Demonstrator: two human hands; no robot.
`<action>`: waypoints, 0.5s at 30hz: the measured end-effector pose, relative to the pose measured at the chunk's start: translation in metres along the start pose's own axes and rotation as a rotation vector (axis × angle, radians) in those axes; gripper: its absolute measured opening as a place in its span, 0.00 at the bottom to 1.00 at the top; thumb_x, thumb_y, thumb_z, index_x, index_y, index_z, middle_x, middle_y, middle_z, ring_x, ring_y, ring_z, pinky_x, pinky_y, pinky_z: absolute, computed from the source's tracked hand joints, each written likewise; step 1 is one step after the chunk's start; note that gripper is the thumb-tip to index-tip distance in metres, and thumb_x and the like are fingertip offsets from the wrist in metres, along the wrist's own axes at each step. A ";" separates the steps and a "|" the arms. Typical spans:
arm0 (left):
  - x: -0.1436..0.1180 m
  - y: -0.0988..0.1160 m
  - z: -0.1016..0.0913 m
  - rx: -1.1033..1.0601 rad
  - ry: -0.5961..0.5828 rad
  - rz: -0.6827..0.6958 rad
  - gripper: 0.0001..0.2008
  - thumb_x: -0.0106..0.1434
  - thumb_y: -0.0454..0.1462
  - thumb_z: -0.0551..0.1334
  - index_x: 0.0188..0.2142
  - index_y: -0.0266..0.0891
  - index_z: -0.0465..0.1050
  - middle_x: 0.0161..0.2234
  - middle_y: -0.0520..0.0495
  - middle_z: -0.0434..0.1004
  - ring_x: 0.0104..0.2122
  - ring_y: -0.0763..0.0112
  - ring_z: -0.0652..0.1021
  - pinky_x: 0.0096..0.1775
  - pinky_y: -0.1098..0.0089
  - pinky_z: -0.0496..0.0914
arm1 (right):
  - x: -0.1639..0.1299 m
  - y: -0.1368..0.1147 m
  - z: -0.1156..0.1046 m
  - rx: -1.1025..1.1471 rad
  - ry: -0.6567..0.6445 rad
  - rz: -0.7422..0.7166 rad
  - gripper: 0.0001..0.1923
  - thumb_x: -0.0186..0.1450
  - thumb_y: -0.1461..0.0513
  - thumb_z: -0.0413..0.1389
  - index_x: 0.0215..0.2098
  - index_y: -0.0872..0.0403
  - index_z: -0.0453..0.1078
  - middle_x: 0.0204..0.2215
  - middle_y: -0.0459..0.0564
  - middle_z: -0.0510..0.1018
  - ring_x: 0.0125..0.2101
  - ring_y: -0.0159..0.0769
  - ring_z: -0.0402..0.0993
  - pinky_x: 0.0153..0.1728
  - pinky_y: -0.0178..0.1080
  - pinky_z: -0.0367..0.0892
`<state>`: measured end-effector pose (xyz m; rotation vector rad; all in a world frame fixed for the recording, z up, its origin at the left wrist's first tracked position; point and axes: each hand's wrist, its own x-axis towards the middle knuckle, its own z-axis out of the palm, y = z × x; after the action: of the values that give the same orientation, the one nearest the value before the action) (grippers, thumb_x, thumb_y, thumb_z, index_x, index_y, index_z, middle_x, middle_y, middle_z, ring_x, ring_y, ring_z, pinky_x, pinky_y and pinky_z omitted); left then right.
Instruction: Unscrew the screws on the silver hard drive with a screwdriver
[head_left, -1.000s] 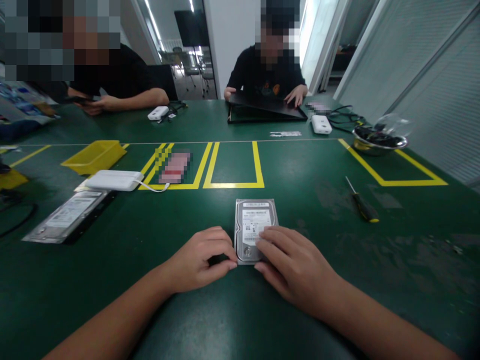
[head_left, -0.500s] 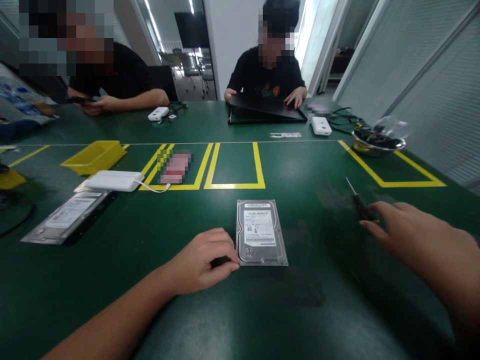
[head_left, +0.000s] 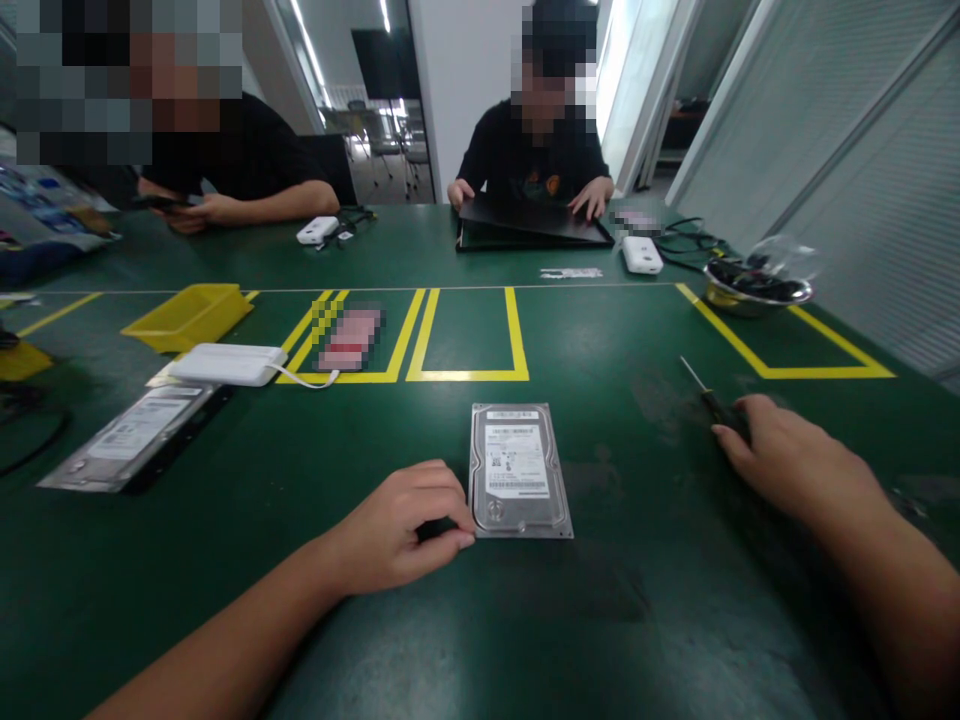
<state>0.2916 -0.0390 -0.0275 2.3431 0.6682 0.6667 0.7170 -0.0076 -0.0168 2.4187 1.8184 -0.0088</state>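
One power bank point(head_left: 229, 365), yellow tray point(head_left: 199, 326) behind, metal bowl point(head_left: 750, 302) beyond gripped screwdriver point(head_left: 715, 405).

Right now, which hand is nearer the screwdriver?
Right. The right hand is on the handle of the screwdriver; the left hand is well to its left, at the near left corner of the hard drive.

Single view, head-worn. Looks forward and down from the wearer's side of the green surface point(head_left: 390, 660). Left hand point(head_left: 409, 525) and right hand point(head_left: 791, 455) in near field, arms point(head_left: 255, 625) entering from lower left and right; hard drive point(head_left: 519, 475) just below frame centre. Far field, across the surface: two people point(head_left: 495, 150), partition point(head_left: 847, 170) at upper right.
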 end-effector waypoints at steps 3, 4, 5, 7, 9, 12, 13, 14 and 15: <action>0.001 0.001 0.000 -0.002 0.005 0.008 0.04 0.64 0.30 0.61 0.37 0.38 0.75 0.33 0.49 0.76 0.34 0.71 0.73 0.37 0.69 0.65 | 0.000 -0.003 -0.001 -0.002 0.026 -0.015 0.21 0.71 0.50 0.38 0.46 0.56 0.63 0.40 0.62 0.74 0.38 0.49 0.73 0.33 0.44 0.62; 0.001 0.001 0.000 -0.001 0.005 0.008 0.04 0.64 0.30 0.61 0.37 0.38 0.75 0.32 0.49 0.76 0.34 0.71 0.73 0.37 0.69 0.65 | 0.000 -0.003 -0.002 0.000 0.044 -0.017 0.22 0.71 0.50 0.38 0.46 0.56 0.64 0.40 0.62 0.74 0.37 0.49 0.73 0.33 0.44 0.62; 0.001 0.001 0.000 0.002 0.005 0.008 0.04 0.65 0.30 0.61 0.37 0.38 0.75 0.33 0.48 0.76 0.34 0.71 0.74 0.37 0.69 0.65 | 0.000 -0.003 -0.004 0.003 0.067 -0.019 0.22 0.71 0.50 0.39 0.47 0.56 0.64 0.40 0.62 0.74 0.38 0.48 0.73 0.34 0.44 0.62; 0.001 0.001 0.000 0.010 0.002 0.005 0.04 0.65 0.30 0.61 0.37 0.38 0.75 0.33 0.48 0.76 0.34 0.71 0.74 0.37 0.69 0.65 | -0.001 -0.003 -0.007 0.009 0.135 -0.011 0.22 0.71 0.51 0.40 0.48 0.58 0.65 0.42 0.63 0.75 0.40 0.48 0.73 0.36 0.44 0.63; 0.000 0.000 0.000 0.014 0.001 0.000 0.05 0.65 0.31 0.60 0.38 0.38 0.75 0.33 0.48 0.76 0.34 0.70 0.74 0.37 0.69 0.65 | -0.001 -0.003 -0.010 0.013 0.219 0.006 0.22 0.71 0.52 0.42 0.51 0.60 0.65 0.44 0.64 0.75 0.43 0.48 0.71 0.40 0.43 0.62; -0.001 0.000 0.000 0.012 -0.002 -0.013 0.05 0.66 0.31 0.60 0.37 0.38 0.75 0.33 0.47 0.77 0.35 0.70 0.74 0.37 0.68 0.65 | -0.003 -0.001 -0.015 0.029 0.316 0.023 0.22 0.71 0.53 0.44 0.52 0.61 0.67 0.43 0.64 0.75 0.44 0.48 0.70 0.40 0.43 0.62; -0.001 0.000 0.001 0.010 -0.003 -0.016 0.04 0.65 0.31 0.60 0.37 0.38 0.75 0.33 0.47 0.77 0.35 0.70 0.74 0.37 0.68 0.65 | -0.004 0.000 -0.016 0.050 0.343 0.032 0.22 0.70 0.53 0.45 0.51 0.61 0.69 0.41 0.63 0.76 0.42 0.47 0.71 0.38 0.43 0.62; -0.001 -0.001 0.001 0.009 -0.004 -0.019 0.04 0.65 0.31 0.60 0.37 0.38 0.75 0.33 0.48 0.77 0.35 0.70 0.74 0.37 0.68 0.65 | -0.005 0.001 -0.016 0.082 0.371 0.041 0.21 0.70 0.53 0.46 0.50 0.60 0.70 0.39 0.61 0.76 0.40 0.47 0.71 0.36 0.43 0.62; -0.001 -0.001 0.001 0.008 -0.005 -0.020 0.04 0.65 0.31 0.60 0.37 0.38 0.75 0.33 0.48 0.77 0.35 0.70 0.74 0.37 0.68 0.65 | -0.006 0.002 -0.016 0.125 0.411 0.059 0.20 0.69 0.54 0.48 0.49 0.59 0.71 0.37 0.60 0.77 0.37 0.46 0.71 0.34 0.43 0.61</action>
<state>0.2912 -0.0391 -0.0287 2.3416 0.6928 0.6503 0.7167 -0.0124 -0.0002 2.7197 1.9496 0.4227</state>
